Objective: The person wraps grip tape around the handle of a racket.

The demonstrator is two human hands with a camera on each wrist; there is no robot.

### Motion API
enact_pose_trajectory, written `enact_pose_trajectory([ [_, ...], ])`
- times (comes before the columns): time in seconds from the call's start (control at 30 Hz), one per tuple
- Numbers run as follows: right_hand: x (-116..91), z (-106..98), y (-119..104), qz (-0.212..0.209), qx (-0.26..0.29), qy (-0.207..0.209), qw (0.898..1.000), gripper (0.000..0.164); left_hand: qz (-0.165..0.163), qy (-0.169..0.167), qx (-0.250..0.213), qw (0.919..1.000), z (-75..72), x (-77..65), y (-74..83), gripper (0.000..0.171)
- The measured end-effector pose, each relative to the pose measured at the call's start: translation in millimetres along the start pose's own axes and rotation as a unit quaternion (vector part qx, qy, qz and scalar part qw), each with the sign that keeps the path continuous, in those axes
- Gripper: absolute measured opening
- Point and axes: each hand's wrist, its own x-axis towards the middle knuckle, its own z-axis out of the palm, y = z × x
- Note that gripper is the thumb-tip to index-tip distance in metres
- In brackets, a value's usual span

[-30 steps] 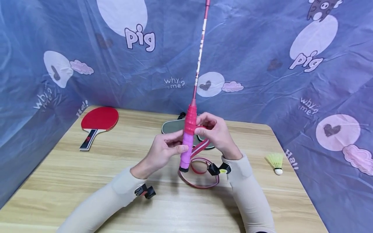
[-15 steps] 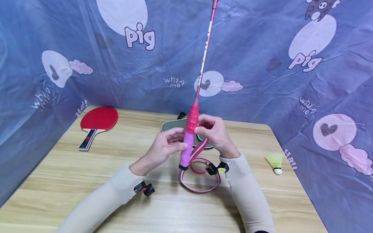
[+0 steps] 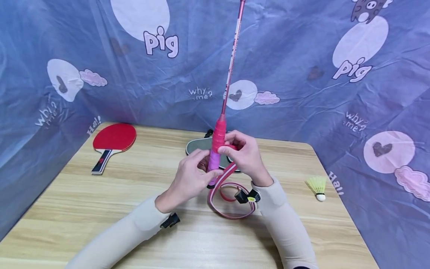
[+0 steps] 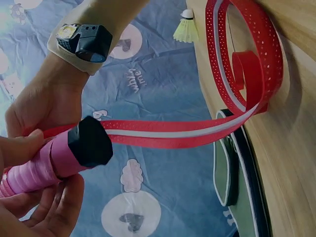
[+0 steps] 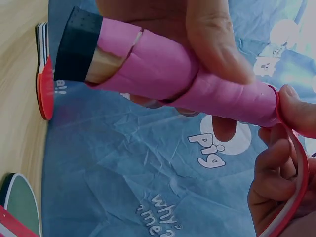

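A badminton racket (image 3: 229,80) stands almost upright in mid-air over the table, its head cut off by the top of the head view. Its lower handle is wrapped in purple (image 5: 163,64), with some bare wood showing by the black end cap (image 4: 91,143). Red overgrip tape (image 3: 219,135) covers the upper handle. My left hand (image 3: 190,175) grips the purple part, thumb on one side and fingers on the other. Just above, my right hand (image 3: 248,156) pinches the red tape against the handle. From there the loose tape (image 4: 173,134) hangs in a loop onto the table.
Behind the hands lies a grey-green case (image 3: 198,145), partly hidden. A red table tennis bat (image 3: 115,136) rests at the back left of the wooden table (image 3: 100,209). Near the right edge is a yellow shuttlecock (image 3: 317,185). Blue printed cloth (image 3: 188,67) hangs around the table.
My left hand has shifted its hold lower and further round the purple handle. The racket leaned right, then came back more upright. My right hand keeps pinching the tape and has moved slightly left.
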Motion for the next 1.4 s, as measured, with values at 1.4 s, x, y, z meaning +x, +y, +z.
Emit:
enact_pose_trajectory([
  [1.4, 0.5, -7.8, -7.0, -0.006, -0.003, -0.005, 1.0, 0.037, -0.022, -0.039, -0.142, 0.9888, -8.6, 0.0, 0.6, 0.046],
])
